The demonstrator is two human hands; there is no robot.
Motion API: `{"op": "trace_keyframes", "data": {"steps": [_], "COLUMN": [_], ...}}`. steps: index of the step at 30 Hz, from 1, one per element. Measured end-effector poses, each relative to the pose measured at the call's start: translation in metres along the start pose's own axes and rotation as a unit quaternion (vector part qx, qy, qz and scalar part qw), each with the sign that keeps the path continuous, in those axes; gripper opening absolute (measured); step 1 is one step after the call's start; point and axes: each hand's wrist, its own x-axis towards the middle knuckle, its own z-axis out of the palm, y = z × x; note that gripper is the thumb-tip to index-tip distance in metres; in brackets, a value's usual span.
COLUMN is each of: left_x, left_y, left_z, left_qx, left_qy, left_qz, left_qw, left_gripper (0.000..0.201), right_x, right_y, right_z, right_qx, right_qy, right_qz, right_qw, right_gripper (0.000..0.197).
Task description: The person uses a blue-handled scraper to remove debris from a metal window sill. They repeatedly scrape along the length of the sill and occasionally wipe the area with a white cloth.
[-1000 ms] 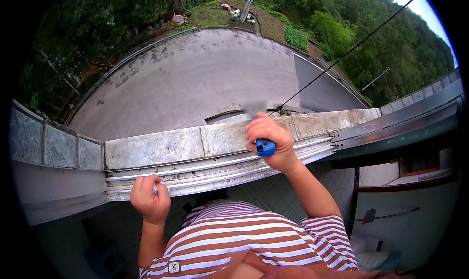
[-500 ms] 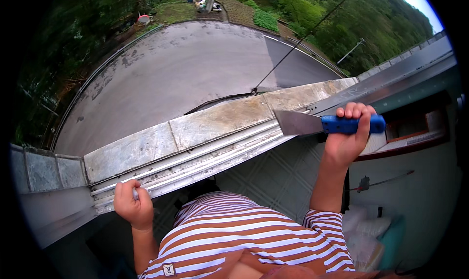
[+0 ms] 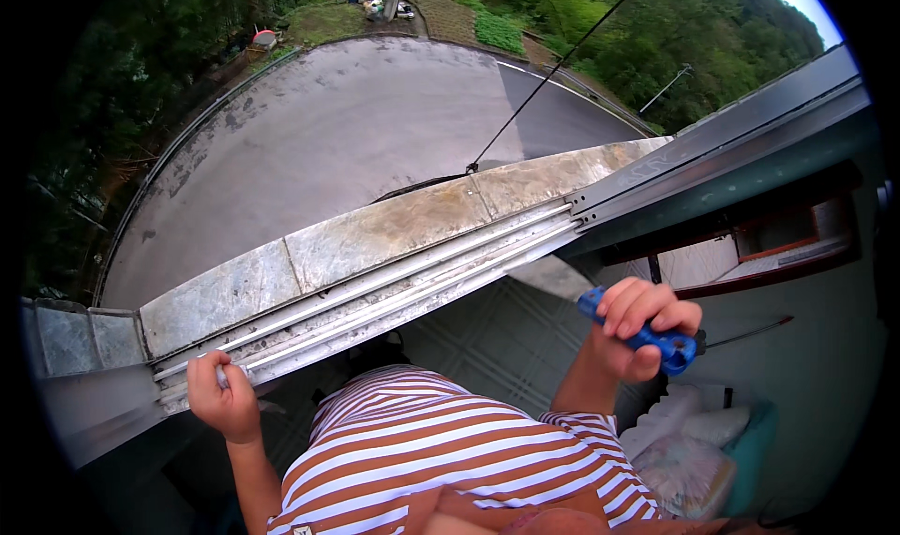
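Note:
My right hand point(image 3: 637, 333) grips the blue handle of a scraper point(image 3: 647, 338) with a flat metal blade point(image 3: 548, 277) pointing left, held just inside and below the metal window track point(image 3: 394, 296). My left hand point(image 3: 220, 399) is closed on the near rail of that track at the lower left. Beyond the track runs a weathered stone sill point(image 3: 375, 230). My striped brown and white shirt point(image 3: 450, 451) fills the bottom of the view.
Far below the sill lie a curved paved road point(image 3: 328, 132), trees and a taut cable point(image 3: 553, 71). A sliding window frame point(image 3: 731, 150) runs off to the right. Inside are a tiled floor point(image 3: 497, 338), a wooden ledge point(image 3: 778, 254) and pale bags point(image 3: 694, 441).
My right hand has drawn the scraper off the window track, first swinging right, then lowering it inside the room. My left hand keeps its hold on the rail.

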Motion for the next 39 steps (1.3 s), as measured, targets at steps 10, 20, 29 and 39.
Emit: {"op": "trace_keyframes", "data": {"steps": [10, 20, 29, 39], "left_x": [0.002, 0.002, 0.004, 0.004], "left_y": [0.003, 0.002, 0.006, 0.011], "left_z": [0.002, 0.001, 0.001, 0.004], "left_qx": [0.018, 0.034, 0.065, 0.062], "left_qy": [0.003, -0.003, -0.022, -0.020], "left_qz": [-0.006, -0.014, -0.019, -0.023], "left_qw": [1.000, 0.999, 0.997, 0.998], "left_gripper": [0.011, 0.010, 0.009, 0.009], "right_x": [-0.028, -0.045, -0.039, -0.008], "right_y": [0.020, 0.035, 0.044, 0.054], "right_z": [-0.017, -0.020, -0.016, 0.001], "right_qx": [0.026, 0.008, 0.042, 0.064], "right_qy": [0.008, -0.075, 0.023, 0.058], "right_qz": [-0.018, -0.054, 0.010, 0.133], "right_qw": [0.999, 0.996, 0.999, 0.987], "right_gripper": [0.041, 0.045, 0.042, 0.037]}}
